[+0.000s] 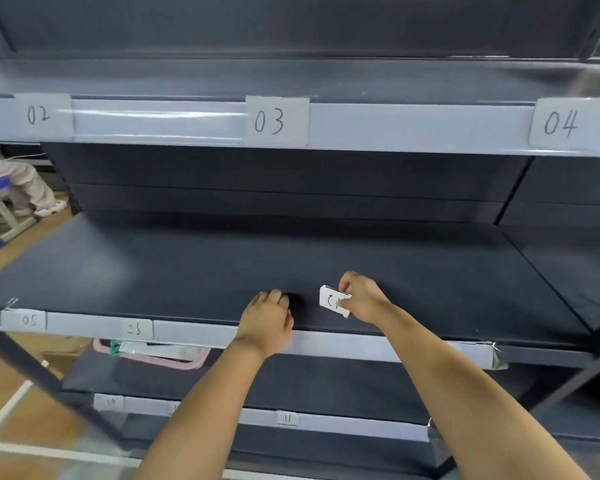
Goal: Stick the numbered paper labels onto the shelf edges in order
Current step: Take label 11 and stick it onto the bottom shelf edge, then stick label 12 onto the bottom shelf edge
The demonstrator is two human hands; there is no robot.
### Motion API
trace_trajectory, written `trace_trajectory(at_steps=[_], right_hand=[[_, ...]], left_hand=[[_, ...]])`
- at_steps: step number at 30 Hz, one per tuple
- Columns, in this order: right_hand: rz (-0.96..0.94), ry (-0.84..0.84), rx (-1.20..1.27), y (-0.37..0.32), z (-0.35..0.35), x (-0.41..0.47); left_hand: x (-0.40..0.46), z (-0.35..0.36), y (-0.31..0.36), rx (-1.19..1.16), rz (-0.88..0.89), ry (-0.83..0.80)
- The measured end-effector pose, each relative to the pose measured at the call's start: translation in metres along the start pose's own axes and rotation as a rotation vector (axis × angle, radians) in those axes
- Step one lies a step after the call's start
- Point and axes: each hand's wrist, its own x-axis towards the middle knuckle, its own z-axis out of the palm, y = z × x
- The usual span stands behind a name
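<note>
Head view shows the right hand (359, 299) pinching a small stack of numbered paper labels (333, 301) above the middle shelf (187, 271), seemingly to pick the next, while the left hand (267, 322), fingers curled, rests at the shelf edge (194, 336), grip unclear

A small white paper label (334, 301) with a handwritten number lies tilted above the dark middle shelf (187, 265). Labels 02 (39, 115), 03 (276, 121), 04 (565, 123) sit on the upper shelf edge (413, 128); 05 (28, 320) sits on the middle edge.
</note>
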Motion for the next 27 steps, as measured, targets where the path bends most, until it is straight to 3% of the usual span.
trace_trajectory(at_steps=[6,12,17,27], right_hand=[[0.018,0.092,0.166,-0.002,-0.001,-0.040],[0.069,0.130,0.125,0.012,-0.003,-0.092],[0.140,0.142,0.069,0.040,0.001,-0.123],[0.264,0.212,0.260,0.104,-0.007,-0.151]], left_hand=[[-0.020,-0.008,0.007,-0.025,0.048,-0.014],[-0.046,-0.002,0.035,-0.024,0.170,-0.033],[-0.065,0.008,0.059,-0.030,0.228,-0.058],[-0.073,0.032,0.107,-0.038,0.288,-0.071]])
